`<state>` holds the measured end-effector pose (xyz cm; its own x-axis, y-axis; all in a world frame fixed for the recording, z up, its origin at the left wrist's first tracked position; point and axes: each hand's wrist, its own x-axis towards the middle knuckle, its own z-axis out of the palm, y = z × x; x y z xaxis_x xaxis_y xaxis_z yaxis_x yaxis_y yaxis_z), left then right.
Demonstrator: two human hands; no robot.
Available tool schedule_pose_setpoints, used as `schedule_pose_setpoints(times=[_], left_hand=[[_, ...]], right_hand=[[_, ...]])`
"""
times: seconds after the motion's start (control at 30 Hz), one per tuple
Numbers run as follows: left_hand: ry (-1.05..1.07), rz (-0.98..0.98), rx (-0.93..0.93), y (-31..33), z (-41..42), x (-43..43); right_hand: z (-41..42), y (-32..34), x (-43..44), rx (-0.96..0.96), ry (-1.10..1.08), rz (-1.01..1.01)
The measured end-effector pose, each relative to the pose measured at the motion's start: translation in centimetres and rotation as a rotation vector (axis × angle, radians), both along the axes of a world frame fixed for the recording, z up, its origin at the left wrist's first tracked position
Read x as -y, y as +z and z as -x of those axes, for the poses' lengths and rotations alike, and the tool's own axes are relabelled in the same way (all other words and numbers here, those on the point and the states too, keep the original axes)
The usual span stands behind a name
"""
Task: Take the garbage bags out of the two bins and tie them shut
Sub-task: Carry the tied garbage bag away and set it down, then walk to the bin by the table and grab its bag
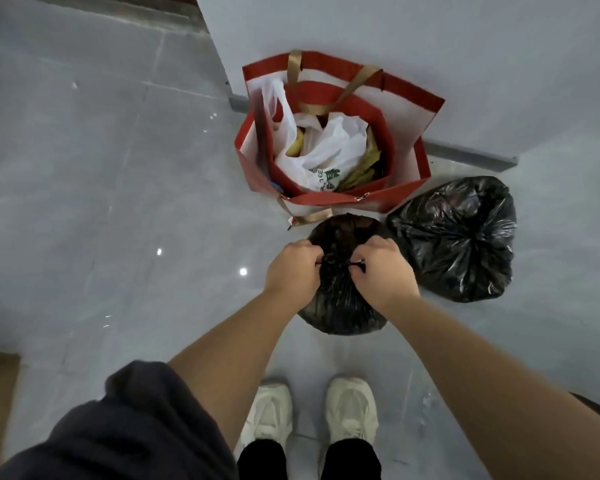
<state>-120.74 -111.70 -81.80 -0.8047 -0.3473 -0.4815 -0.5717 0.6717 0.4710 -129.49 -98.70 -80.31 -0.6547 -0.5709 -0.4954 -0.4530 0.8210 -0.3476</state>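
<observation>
The only view comes from a wide-angle camera on the person's head, well above the floor (101, 168) and facing steeply down at it. The shoes (350, 410) sit at 6 o'clock. The left hand (293, 268) and right hand (381, 271) meet near centre on a black garbage bag (336, 306). The wall (430, 46), from 12 to 2 o'clock, looks bowed, probably from lens distortion.

- Wide grey tiled floor (84, 202) lies open left of the near black plastic garbage bag (340, 306).
- A second, knotted black plastic garbage bag (454, 237) sits just beside its right.
- A red-and-white woven tote bag (409, 133), against the white wall (395, 29), blocks the far side.
</observation>
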Motion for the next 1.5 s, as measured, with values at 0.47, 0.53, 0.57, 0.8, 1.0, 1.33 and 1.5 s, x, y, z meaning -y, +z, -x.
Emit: schedule_pose_setpoints(times=[0.47,0.53,0.57,0.8,1.0,1.33,1.5], left_hand=[[0.261,-0.13,0.183,-4.3,-2.0,-0.3],[0.214,-0.216,0.229,-5.2,-2.3,-0.9],[0.185,-0.243,0.239,-5.9,-2.1,-1.2],[0.179,-0.186,0.16,-10.0,0.5,-1.2],[0.11,-0.153,0.259,-4.1,-1.1,-0.4],[-0.037,-0.067,0.216,22.9,-8.7,0.9],[-0.033,0.045,0.172,34.6,-16.2,-0.7]], right_hand=[[-0.4,-4.8,-1.7,0.053,-0.101,-0.124],[-1.1,-5.5,-2.3,0.17,-0.021,-0.203],[-1.2,-6.2,-2.3,0.205,0.007,-0.237],[-0.9,-10.2,-1.0,0.184,-0.109,-0.243],[-2.2,-4.6,-1.7,0.14,-0.1,-0.242],[-8.1,19.8,-2.7,0.074,-0.04,-0.189],[-13.7,32.1,-4.1,0.017,0.034,-0.142]])
